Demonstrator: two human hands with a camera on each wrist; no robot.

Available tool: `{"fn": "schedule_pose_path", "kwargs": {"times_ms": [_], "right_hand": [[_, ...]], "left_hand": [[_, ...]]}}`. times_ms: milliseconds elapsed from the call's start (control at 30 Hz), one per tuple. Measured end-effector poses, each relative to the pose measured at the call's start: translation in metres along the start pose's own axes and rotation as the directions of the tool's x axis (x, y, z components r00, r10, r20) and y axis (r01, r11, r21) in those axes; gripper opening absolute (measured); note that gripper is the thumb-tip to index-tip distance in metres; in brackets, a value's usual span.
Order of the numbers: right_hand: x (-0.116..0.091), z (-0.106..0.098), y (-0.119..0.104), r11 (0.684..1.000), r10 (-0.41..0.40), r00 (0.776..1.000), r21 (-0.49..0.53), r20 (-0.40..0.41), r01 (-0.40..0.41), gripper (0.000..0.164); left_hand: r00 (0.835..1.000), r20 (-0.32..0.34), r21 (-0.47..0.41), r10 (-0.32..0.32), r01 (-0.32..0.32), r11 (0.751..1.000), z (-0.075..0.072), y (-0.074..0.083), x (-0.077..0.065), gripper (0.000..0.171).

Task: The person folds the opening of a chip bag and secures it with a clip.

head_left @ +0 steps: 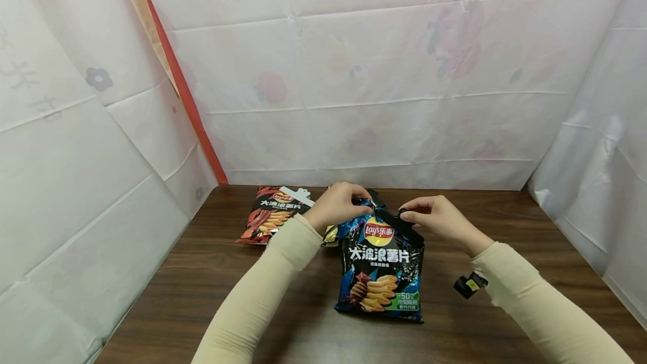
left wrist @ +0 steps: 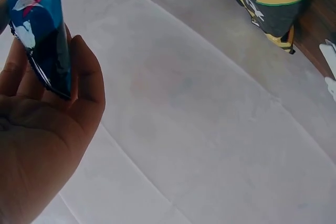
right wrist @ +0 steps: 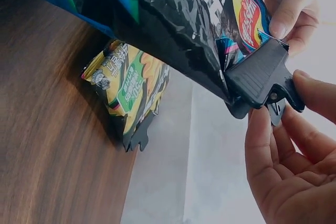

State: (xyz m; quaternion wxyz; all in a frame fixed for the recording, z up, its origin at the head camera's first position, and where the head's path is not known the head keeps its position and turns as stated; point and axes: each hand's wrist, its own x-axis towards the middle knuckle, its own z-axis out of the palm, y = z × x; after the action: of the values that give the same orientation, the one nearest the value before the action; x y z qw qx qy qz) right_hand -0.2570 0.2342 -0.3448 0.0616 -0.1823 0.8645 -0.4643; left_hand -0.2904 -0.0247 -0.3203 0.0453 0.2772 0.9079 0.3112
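Note:
A blue-and-black chip bag (head_left: 380,274) hangs upright, front facing me, in the middle of the head view. My left hand (head_left: 341,206) pinches its top left corner; the left wrist view shows that folded corner (left wrist: 47,40) between thumb and fingers. A black bag clip (right wrist: 257,74) sits across the right part of the top edge. My right hand (head_left: 445,222) pinches the clip's handle, thumb on one side and fingers on the other. How far the clip's mouth reaches over the fold I cannot tell.
A red chip bag (head_left: 270,218) with a white clip (head_left: 298,196) lies at the back left of the wooden table (head_left: 475,330). Behind the held bag is a yellow chip bag (right wrist: 134,77) with a black clip (right wrist: 138,134). White sheeting (head_left: 384,72) walls the back and sides.

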Motion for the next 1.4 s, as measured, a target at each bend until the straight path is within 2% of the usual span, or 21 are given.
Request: {"fn": "schedule_pose_path", "kwargs": {"times_ms": [100,267,500,600,667,767,900,1000,1133,1200,1300,1400], "right_hand": [[0.000,0.000,0.000,1.000,0.003,1.000,0.000,0.000,-0.003,0.038],[-0.002,0.000,0.000,1.000,0.007,1.000,0.008,-0.003,-0.007,0.040],[-0.003,0.000,0.000,1.000,0.015,1.000,0.024,-0.005,-0.015,0.039],[-0.003,0.001,0.000,1.000,0.015,1.000,0.025,-0.008,-0.015,0.039],[-0.002,0.001,0.001,1.000,0.014,1.000,0.025,-0.010,-0.013,0.039],[-0.001,0.001,0.003,0.999,0.019,1.000,0.028,-0.014,-0.018,0.039],[0.000,0.003,0.005,0.998,0.041,0.999,0.045,-0.018,-0.040,0.038],[0.000,0.004,0.005,0.997,0.053,0.998,0.053,-0.023,-0.052,0.037],[0.000,0.004,0.005,0.997,0.055,0.998,0.053,-0.030,-0.054,0.038],[0.000,0.004,0.005,0.997,0.055,0.998,0.057,-0.032,-0.053,0.038],[0.001,0.004,0.006,0.997,0.056,0.998,0.061,-0.033,-0.054,0.038],[0.001,0.004,0.007,0.996,0.060,0.998,0.067,-0.035,-0.057,0.038]], "left_hand": [[1.000,-0.024,-0.002,-0.014,0.014,1.000,-0.001,-0.004,-0.002,0.025],[0.997,-0.077,-0.056,-0.032,0.027,0.998,0.000,-0.011,-0.009,0.029],[0.979,-0.174,-0.191,-0.104,0.070,0.979,0.005,-0.024,-0.023,0.039],[0.974,-0.188,-0.265,-0.125,0.073,0.962,0.007,-0.030,-0.028,0.041],[0.972,-0.186,-0.312,-0.141,0.077,0.947,0.009,-0.033,-0.032,0.041],[0.970,-0.169,-0.410,-0.174,0.091,0.907,0.012,-0.038,-0.036,0.041],[0.961,-0.148,-0.550,-0.235,0.117,0.827,0.017,-0.041,-0.044,0.050],[0.951,-0.126,-0.599,-0.281,0.153,0.786,0.022,-0.044,-0.049,0.060],[0.948,-0.106,-0.590,-0.299,0.182,0.787,0.029,-0.048,-0.055,0.065],[0.952,-0.099,-0.587,-0.290,0.179,0.789,0.032,-0.049,-0.058,0.065],[0.958,-0.076,-0.612,-0.278,0.175,0.772,0.039,-0.052,-0.062,0.065],[0.963,-0.051,-0.608,-0.263,0.179,0.774,0.045,-0.054,-0.067,0.066]]}}
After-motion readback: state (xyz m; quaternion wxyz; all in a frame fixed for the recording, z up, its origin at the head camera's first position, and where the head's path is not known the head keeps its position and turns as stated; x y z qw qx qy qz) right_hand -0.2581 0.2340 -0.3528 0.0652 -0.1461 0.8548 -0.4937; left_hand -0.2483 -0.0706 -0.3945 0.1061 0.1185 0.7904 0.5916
